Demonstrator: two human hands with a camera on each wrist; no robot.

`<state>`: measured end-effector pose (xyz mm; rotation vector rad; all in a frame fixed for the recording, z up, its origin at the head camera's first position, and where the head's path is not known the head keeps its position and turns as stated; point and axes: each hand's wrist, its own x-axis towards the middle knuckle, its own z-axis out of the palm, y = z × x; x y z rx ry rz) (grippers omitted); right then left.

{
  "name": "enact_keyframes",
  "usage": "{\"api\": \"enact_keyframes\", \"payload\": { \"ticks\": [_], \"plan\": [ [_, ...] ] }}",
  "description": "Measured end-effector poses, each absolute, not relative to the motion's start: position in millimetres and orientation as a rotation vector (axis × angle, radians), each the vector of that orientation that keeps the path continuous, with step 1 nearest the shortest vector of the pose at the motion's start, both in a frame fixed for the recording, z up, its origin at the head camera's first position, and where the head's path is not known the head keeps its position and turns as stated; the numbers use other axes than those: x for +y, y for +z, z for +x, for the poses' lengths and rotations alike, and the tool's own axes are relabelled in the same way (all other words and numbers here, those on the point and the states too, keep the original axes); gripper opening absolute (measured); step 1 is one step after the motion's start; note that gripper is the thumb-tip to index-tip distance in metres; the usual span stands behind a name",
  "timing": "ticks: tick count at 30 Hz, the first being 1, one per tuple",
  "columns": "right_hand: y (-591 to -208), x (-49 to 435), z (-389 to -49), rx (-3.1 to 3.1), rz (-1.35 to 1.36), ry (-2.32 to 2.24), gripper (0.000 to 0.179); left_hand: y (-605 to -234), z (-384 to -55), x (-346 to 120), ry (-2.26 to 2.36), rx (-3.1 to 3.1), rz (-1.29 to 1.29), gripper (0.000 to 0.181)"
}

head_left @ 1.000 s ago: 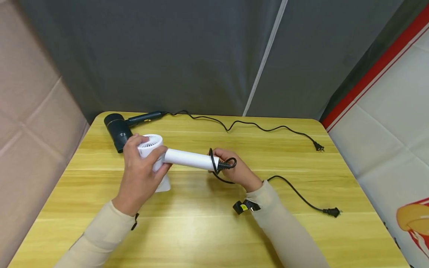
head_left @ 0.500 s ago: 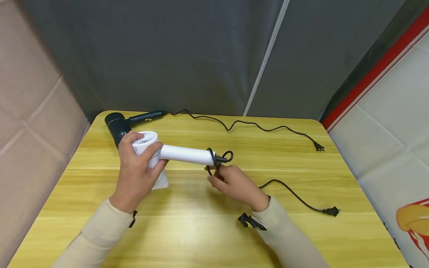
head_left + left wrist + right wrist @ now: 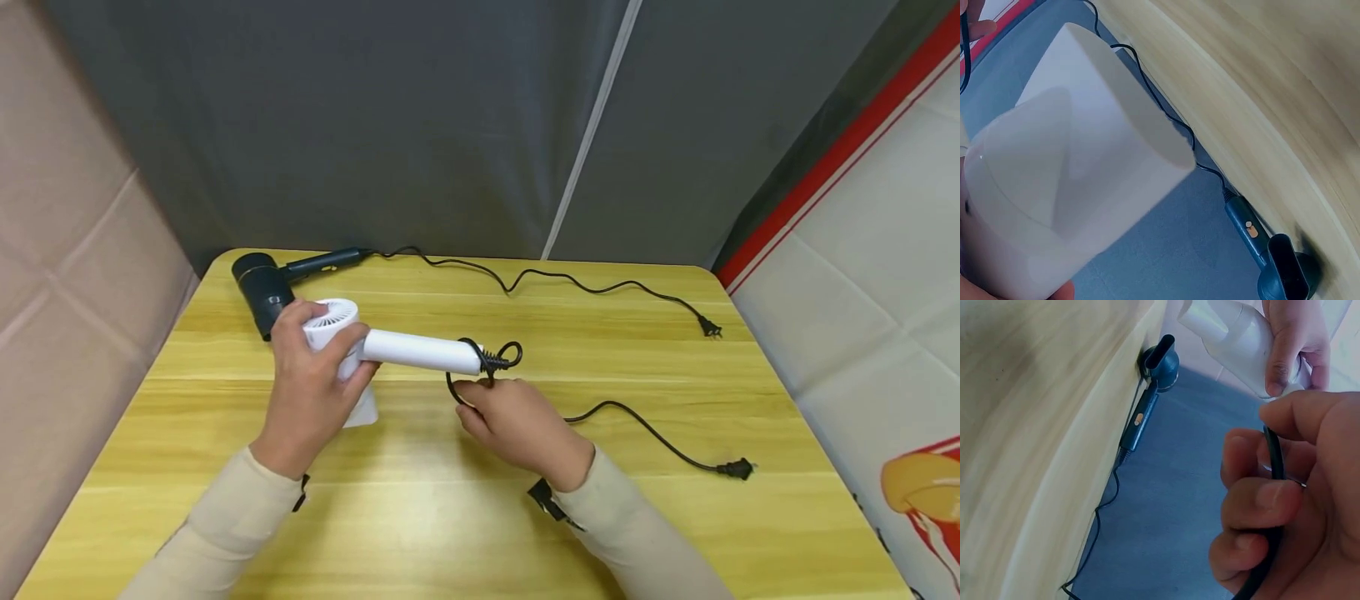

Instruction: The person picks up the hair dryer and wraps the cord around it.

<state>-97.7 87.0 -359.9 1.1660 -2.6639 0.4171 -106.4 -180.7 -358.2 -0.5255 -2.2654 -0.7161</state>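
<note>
My left hand (image 3: 311,392) grips the head of a white hair dryer (image 3: 423,351), thumb and fingers around its body, its vented end facing up. The white handle points right, held above the table. A black cord (image 3: 450,387) leaves the handle's end, loops around it and runs down to my right hand (image 3: 525,429). There the fingers curl around the cord, as the right wrist view shows with the cord (image 3: 1275,456) between thumb and fingers. In the left wrist view the white nozzle (image 3: 1129,119) fills the middle.
A dark hair dryer (image 3: 266,292) lies at the table's back left. Its cord (image 3: 555,275) snakes along the back to a plug (image 3: 709,326). The white dryer's plug (image 3: 737,468) rests on the wooden table (image 3: 420,517) at right. A grey curtain (image 3: 375,125) stands behind.
My right hand has moved from beside the handle's end to below it, pulling the cord down. The left hand and white hair dryer have shifted only slightly.
</note>
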Motion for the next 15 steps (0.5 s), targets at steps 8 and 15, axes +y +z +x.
{"api": "enact_keyframes", "payload": {
  "ticks": [8, 15],
  "plan": [
    [-354, 82, -98, -2.694, 1.191, 0.310, 0.008, -359, -108, -178, -0.734, -2.243, -0.549, 0.043],
    [-350, 74, -97, -2.612, 1.293, 0.276, 0.010, -361, -111, -175, -0.707, -2.238, -0.576, 0.042]
  ]
}}
